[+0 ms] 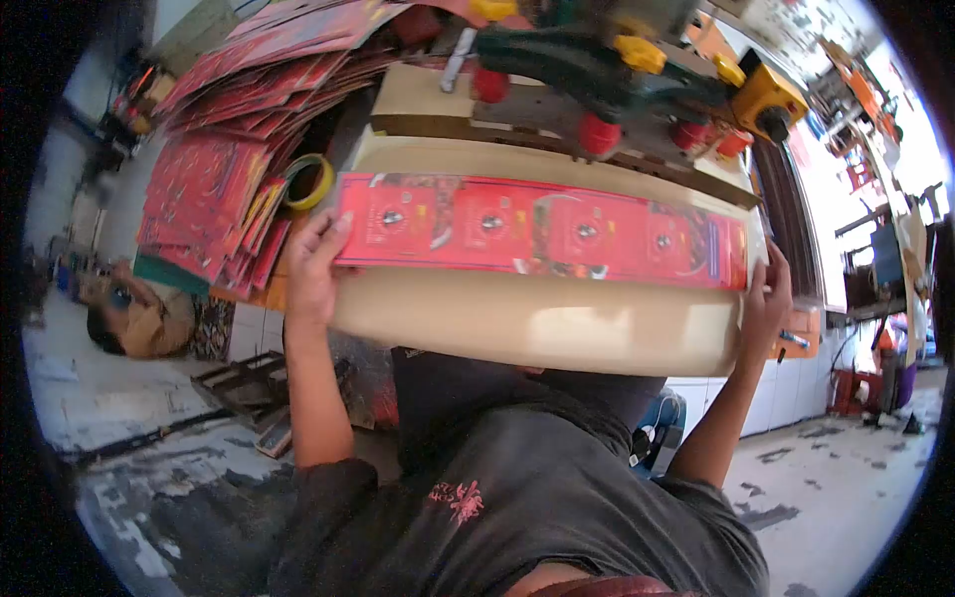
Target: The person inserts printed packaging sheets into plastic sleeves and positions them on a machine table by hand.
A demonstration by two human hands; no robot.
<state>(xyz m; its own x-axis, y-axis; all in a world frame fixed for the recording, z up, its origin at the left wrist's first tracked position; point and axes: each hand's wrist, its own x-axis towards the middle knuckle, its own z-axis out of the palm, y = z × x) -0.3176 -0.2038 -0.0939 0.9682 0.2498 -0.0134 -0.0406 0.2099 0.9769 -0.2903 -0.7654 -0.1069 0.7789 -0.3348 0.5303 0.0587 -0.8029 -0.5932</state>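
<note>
A long red printed card strip (542, 231) with round dark emblems and food pictures lies across a smooth beige board (517, 313) in front of me. My left hand (316, 264) grips the strip's left end, thumb near its edge and the other fingers partly hidden. At the opposite end, my right hand (772, 289) has its fingers curled at the strip's right edge, beside the board; its exact contact is blurred. Just beyond the strip stands a dark green machine (557, 72) with red knobs (599, 132) and yellow knobs (640, 54) over a metal bar.
Stacks of red printed sheets (204, 204) lean at the left, with a yellow tape roll (309, 182) beside them. A yellow control box (768, 102) sits at the machine's right. Another person (149, 313) is at far left, near a dark metal frame (249, 393) on the floor.
</note>
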